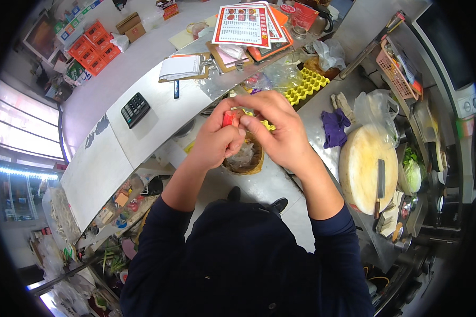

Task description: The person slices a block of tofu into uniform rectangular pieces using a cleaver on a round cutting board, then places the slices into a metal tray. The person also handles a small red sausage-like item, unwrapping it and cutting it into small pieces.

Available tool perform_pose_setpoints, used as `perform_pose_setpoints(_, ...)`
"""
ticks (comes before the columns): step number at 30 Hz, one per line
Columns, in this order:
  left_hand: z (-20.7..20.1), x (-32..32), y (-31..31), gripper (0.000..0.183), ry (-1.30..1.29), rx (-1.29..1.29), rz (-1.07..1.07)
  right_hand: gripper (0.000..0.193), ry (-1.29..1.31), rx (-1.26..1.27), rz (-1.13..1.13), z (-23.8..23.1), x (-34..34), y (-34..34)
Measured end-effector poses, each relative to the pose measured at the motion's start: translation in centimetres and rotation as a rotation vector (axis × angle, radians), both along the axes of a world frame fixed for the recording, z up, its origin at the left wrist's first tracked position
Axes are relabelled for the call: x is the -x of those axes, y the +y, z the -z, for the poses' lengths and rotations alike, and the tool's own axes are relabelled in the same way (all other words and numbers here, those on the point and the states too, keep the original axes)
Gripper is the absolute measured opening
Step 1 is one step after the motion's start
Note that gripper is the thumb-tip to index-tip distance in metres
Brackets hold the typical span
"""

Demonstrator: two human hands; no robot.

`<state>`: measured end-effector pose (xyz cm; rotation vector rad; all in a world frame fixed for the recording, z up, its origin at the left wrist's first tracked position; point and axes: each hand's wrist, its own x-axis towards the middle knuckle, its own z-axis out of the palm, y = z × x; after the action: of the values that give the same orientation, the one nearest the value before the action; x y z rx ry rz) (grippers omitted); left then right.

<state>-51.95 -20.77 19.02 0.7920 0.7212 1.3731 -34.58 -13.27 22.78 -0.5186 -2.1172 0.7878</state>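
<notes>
In front of my body, both hands are raised close together above a round bin lined with clear plastic. My left hand is closed around a small red object, whose kind I cannot make out because the fingers cover most of it. My right hand curls in from the right, with its thumb and fingers bent together at the far end of the red object. Whatever lies between those right fingers is hidden.
To the left runs a white counter with a calculator, clipboard and printed menus. Yellow egg trays lie ahead. On the right, a cleaver rests on a round chopping board near a purple cloth.
</notes>
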Motion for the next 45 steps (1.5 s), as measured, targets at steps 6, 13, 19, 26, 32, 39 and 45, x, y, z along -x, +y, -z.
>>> perform_pose_setpoints(6,-0.9,-0.5,-0.2,0.039,-0.057,-0.032,0.048,0.010,0.025,-0.186,0.019,-1.9,-0.3,-0.1)
perform_pose_setpoints(13,-1.7,-2.1,-0.5,0.029,-0.071,0.007,-0.095,0.012,0.070,-0.247,0.105,-1.9,-0.6,0.0)
perform_pose_setpoints(19,-2.4,-3.3,-0.7,0.030,-0.131,0.033,-0.175,0.016,0.079,-0.403,0.128,-1.8,0.0,-0.3)
perform_pose_setpoints(26,-2.8,-2.6,0.6,0.032,-0.243,0.138,-0.337,0.013,0.094,-0.300,0.029,-1.8,0.3,-2.0)
perform_pose_setpoints(32,-1.7,-1.4,1.3,0.030,-0.465,0.038,-0.222,0.012,0.004,-0.048,0.188,-1.2,-0.8,-2.2)
perform_pose_setpoints(39,-1.0,-2.4,1.8,0.023,-0.457,0.072,-0.262,0.023,0.002,-0.049,0.201,0.1,-0.3,-3.6)
perform_pose_setpoints(45,-1.7,-2.8,1.3,0.019,-0.404,0.019,-0.295,0.021,0.026,-0.117,0.231,-0.2,-0.7,-3.2)
